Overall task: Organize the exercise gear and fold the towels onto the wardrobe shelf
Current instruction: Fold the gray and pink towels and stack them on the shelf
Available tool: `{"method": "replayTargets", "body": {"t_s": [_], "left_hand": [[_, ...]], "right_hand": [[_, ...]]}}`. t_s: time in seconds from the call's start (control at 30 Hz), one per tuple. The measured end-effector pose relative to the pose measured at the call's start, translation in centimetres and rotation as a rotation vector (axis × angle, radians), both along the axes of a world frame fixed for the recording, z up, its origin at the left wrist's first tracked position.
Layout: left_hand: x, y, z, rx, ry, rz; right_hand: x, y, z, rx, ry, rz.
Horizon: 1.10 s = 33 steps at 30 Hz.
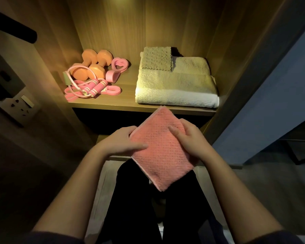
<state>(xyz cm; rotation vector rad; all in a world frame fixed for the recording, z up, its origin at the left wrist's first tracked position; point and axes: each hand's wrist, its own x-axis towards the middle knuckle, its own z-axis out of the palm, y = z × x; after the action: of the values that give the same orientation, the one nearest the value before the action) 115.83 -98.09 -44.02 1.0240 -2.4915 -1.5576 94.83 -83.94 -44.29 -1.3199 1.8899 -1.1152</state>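
The folded pink towel (pixel 158 155) is held in the air just short of the shelf's (pixel 127 101) front edge, one corner pointing at it, above the person's dark-clad legs (pixel 130 199). The left hand (pixel 123 140) grips its left edge, thumb flat on top and fingers curled round the edge. The right hand (pixel 187 138) grips the right edge the same way. The cloth is thick, with a waffle-like nap and a paler bound hem.

On the wooden shelf, a large white terry towel (pixel 176 85) lies folded at the right side, reaching the front edge. A smaller grey, scallop-textured cloth (pixel 157 58) sits on its back left corner. At the left side are two orange dumbbells (pixel 93 65) with faceted heads, a pink jump rope (pixel 95 88) with foam handles, a flat pink band (pixel 113 90) and a pink heart-shaped grip ring (pixel 119 65), all bunched together.
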Motion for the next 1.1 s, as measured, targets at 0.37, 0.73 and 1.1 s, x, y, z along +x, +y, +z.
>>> {"method": "replayTargets", "body": {"t_s": [0.37,0.73,1.1], "left_hand": [[-2.8,3.2,-2.7,0.874,0.678,0.873],[-4.1,3.5,-1.9,0.626,0.417,0.808],[-4.1,3.7,-1.7,0.328,0.371,0.811]], "right_hand": [[0.7,-0.5,-0.6,0.137,-0.599,-0.167],[0.8,-1.5,-1.5,0.046,-0.369,-0.333],[0.0,0.6,-2.3,0.172,-0.301,-0.083]]}}
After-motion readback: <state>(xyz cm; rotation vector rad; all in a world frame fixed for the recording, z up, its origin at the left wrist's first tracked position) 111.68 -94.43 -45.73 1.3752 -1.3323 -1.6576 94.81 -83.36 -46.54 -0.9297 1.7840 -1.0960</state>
